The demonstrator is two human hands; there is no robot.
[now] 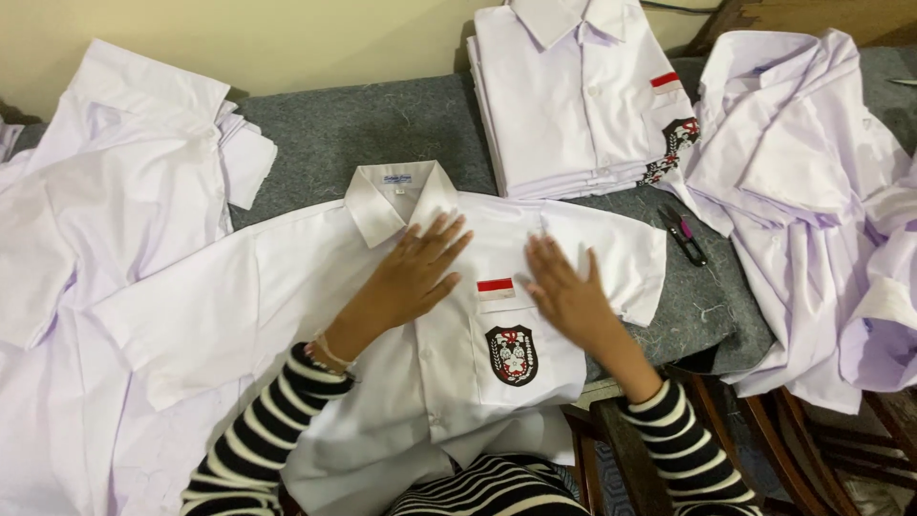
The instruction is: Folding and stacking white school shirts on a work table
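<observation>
Two hands lie flat on one white short-sleeved shirt (382,315) spread face up in the middle of the frame. The left hand (415,272) rests with its fingers wide and straight on the chest, just below the collar, holding nothing. The right hand (568,291) rests also open and flat, fingers pointing up, beside the pocket, and it grips nothing. Both forearms come from the bottom of the frame in black and white striped sleeves, and the left wrist carries a thin bracelet. On the shirt there are two marks: one small red and white rectangular patch (495,286) between the hands, and below it one dark shield-shaped badge (512,354) on the pocket. The shirt lies on a bench (363,124) covered with grey felt. At the upper centre stands one neat stack of folded shirts (573,96) with the same patches. One small black tool (683,234) lies right of it. Loose white shirts (812,191) are heaped at the right, and more shirts (115,210) at the left.
</observation>
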